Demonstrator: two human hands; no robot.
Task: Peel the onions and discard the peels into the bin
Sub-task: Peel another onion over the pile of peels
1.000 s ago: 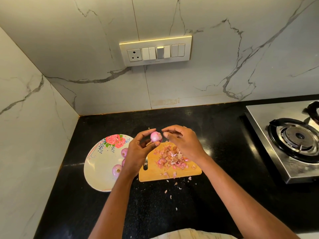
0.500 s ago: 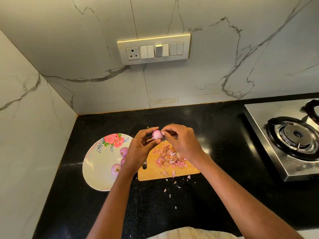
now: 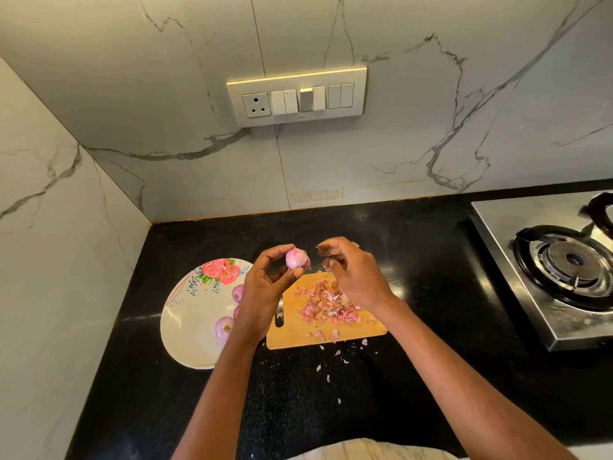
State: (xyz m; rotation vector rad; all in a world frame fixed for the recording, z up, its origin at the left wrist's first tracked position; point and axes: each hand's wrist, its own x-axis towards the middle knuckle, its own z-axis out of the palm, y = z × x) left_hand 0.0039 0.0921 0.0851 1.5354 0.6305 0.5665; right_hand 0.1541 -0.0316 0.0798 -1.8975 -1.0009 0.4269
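Head view, fingers first: the left hand (image 3: 265, 290) pinches a small round onion (image 3: 297, 259) between thumb and curled fingertips, holding it raised above the far left corner of the cutting board (image 3: 298, 333). The onion surface is smooth, glossy and pale pink with white streaks. The right hand (image 3: 355, 277) sits just beside the onion without touching it; its fingers are curled inward, and a thin scrap appears at the fingertips, but whether it is gripped cannot be determined.

Below the right hand, a loose heap of peels (image 3: 326, 303) lies on the board. The peels are dry, papery flakes in pink and tan. Smaller flakes are scattered past the near edge of the board onto the counter (image 3: 365, 410). The board is flat, rectangular, light wood, with a slot handle at its left end.

Left of the board, touching or nearly touching it, sits a rounded white plate (image 3: 189, 327) printed with red roses. Further onions (image 3: 225, 325) rest on the plate near its right rim, partly hidden by the left wrist.

The counter is polished black stone with fine speckle. A steel gas stove (image 3: 547, 277) with a round black burner ring stands at the right, well apart from the board. The walls are grey-veined marble panels; a cream switch panel (image 3: 297, 96) is mounted on the rear wall.
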